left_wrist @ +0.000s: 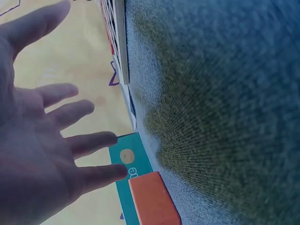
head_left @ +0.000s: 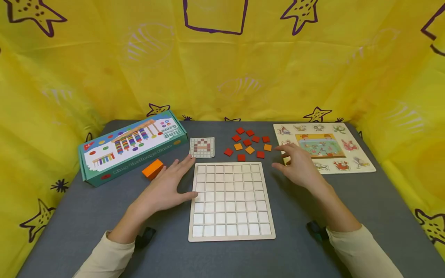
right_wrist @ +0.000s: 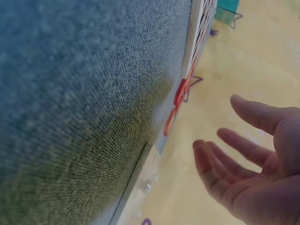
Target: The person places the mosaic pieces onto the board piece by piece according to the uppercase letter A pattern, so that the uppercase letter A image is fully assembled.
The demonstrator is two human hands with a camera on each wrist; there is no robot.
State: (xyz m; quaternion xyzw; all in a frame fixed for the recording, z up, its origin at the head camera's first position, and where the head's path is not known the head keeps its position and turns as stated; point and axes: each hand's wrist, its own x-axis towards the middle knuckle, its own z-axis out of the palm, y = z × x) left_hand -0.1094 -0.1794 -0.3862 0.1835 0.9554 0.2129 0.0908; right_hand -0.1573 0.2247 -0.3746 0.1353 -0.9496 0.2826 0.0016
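Note:
The left hand (head_left: 166,190) is spread, its thumb at the left edge of a white grid board (head_left: 230,196) and its fingertips close to a small pattern card (head_left: 202,148). In the left wrist view, the left hand (left_wrist: 51,136) shows an empty palm. Above the left edge of the sea-animal puzzle board (head_left: 365,164), the right hand (head_left: 301,166) has its thumb and forefinger apart with nothing between them. Red tiles (head_left: 247,142) and orange tiles (head_left: 249,150) lie scattered beyond the grid board. The right hand (right_wrist: 253,159) looks empty in the right wrist view.
A long green game box (head_left: 133,146) lies at the back left, with an orange block (head_left: 152,169) between it and the left hand. The grey table (head_left: 167,255) is bordered by yellow patterned cloth (head_left: 215,77) at the back and sides.

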